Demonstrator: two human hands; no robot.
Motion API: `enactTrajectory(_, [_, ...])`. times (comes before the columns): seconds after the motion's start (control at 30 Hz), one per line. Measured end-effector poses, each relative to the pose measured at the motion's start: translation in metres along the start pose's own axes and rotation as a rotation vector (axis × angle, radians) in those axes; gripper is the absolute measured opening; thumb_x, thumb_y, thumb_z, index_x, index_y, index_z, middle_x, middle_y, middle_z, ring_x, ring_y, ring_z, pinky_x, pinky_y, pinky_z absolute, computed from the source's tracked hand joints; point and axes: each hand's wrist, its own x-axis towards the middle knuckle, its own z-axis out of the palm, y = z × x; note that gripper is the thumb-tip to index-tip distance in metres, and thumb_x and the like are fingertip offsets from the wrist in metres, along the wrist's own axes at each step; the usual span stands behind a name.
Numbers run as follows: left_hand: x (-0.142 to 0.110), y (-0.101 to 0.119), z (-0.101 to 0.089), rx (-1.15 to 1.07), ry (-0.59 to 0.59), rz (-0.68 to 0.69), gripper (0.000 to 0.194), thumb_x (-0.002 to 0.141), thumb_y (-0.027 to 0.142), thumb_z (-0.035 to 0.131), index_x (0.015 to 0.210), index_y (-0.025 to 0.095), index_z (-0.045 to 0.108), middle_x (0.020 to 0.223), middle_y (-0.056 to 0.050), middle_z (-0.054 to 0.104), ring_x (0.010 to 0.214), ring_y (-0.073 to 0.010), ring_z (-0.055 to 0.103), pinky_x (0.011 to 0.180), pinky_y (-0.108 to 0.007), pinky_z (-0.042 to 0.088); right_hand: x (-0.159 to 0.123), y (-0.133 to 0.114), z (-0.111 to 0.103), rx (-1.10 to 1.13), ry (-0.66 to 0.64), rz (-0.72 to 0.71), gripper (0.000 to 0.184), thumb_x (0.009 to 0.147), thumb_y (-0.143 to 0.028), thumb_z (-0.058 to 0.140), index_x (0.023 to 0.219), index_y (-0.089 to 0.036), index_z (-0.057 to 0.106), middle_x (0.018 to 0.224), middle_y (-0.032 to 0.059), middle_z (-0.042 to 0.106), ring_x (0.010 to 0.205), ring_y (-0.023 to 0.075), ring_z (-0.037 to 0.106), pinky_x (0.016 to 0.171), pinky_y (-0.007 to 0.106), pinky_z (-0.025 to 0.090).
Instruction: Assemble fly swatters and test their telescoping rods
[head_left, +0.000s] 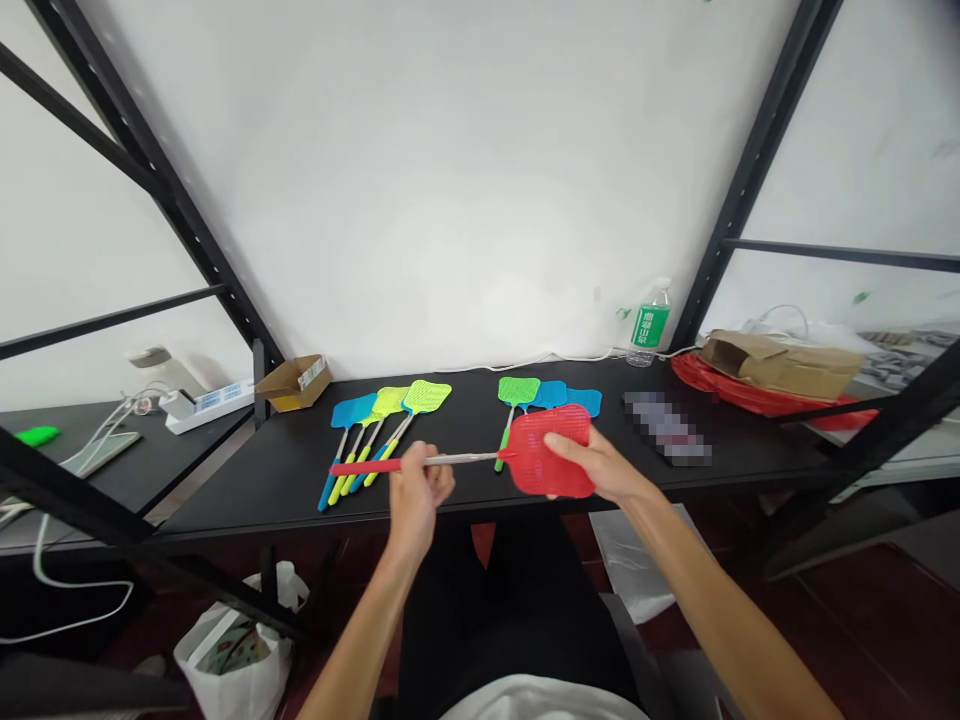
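A red fly swatter (536, 462) with a metal shaft is held sideways above the front edge of the black table (247, 490). My left hand (420, 485) is closed around it where the red handle meets the shaft. At the other end, my right hand (592, 465) grips the red head, thumb on top and fingers mostly hidden beneath. Behind my left hand lies a fanned group of blue and yellow fly swatters (390, 402). Beyond the red head are a green fly swatter (519, 390) and blue fly swatters (553, 394), partly covered by it.
An open cardboard box (289, 390) and a white power strip (214, 405) are at the left. At the right stand a water bottle (649, 325), a blurred flat object (667, 428) and a carton (780, 365) on red plastic. Black metal posts (739, 190) frame the table.
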Motion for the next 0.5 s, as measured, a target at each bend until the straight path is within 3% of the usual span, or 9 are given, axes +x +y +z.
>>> enactTrajectory(0.17, [-0.006, -0.005, 0.006, 0.072, -0.130, -0.052, 0.051, 0.099, 0.047, 0.042, 0.056, 0.021, 0.033, 0.048, 0.007, 0.025, 0.042, -0.0070, 0.024, 0.044, -0.022, 0.023, 0.003, 0.005, 0.003, 0.049, -0.019, 0.015, 0.039, 0.086, -0.045, 0.073, 0.113, -0.018, 0.064, 0.084, 0.0070, 0.074, 0.061, 0.0208, 0.071, 0.046, 0.033, 0.060])
enactTrajectory(0.27, [0.002, 0.007, -0.008, 0.199, -0.206, -0.091, 0.037, 0.094, 0.045, 0.053, 0.068, 0.018, 0.050, 0.052, 0.006, 0.037, 0.042, -0.0070, 0.032, 0.045, -0.021, 0.025, 0.001, -0.007, -0.017, 0.008, -0.003, 0.029, 0.043, 0.083, -0.045, 0.075, 0.113, -0.016, 0.065, 0.082, 0.0081, 0.074, 0.058, 0.0208, 0.070, 0.045, 0.033, 0.059])
enactTrajectory(0.33, [0.010, 0.018, -0.020, 0.227, -0.163, -0.043, 0.023, 0.090, 0.043, 0.060, 0.089, 0.020, 0.059, 0.058, 0.006, 0.048, 0.042, -0.0081, 0.038, 0.045, -0.021, 0.028, -0.002, -0.016, -0.033, -0.032, 0.041, 0.044, 0.041, 0.082, -0.044, 0.076, 0.110, -0.015, 0.068, 0.083, 0.0095, 0.075, 0.057, 0.0204, 0.069, 0.043, 0.030, 0.057])
enactTrajectory(0.4, [0.015, 0.029, -0.031, 0.274, -0.144, 0.001, 0.028, 0.088, 0.043, 0.063, 0.106, 0.023, 0.060, 0.067, 0.004, 0.057, 0.045, -0.0089, 0.043, 0.047, -0.022, 0.033, -0.003, -0.024, -0.048, -0.053, 0.108, 0.068, 0.036, 0.082, -0.042, 0.077, 0.103, -0.015, 0.070, 0.077, 0.0085, 0.075, 0.055, 0.0191, 0.068, 0.043, 0.028, 0.055])
enactTrajectory(0.5, [0.016, 0.039, -0.039, 0.486, -0.308, -0.051, 0.036, 0.087, 0.042, 0.067, 0.116, 0.021, 0.064, 0.065, 0.003, 0.055, 0.047, -0.0089, 0.041, 0.048, -0.022, 0.033, -0.001, -0.027, -0.060, -0.011, 0.217, 0.088, 0.025, 0.080, -0.037, 0.079, 0.091, -0.015, 0.072, 0.076, 0.0081, 0.075, 0.061, 0.0190, 0.071, 0.054, 0.027, 0.058])
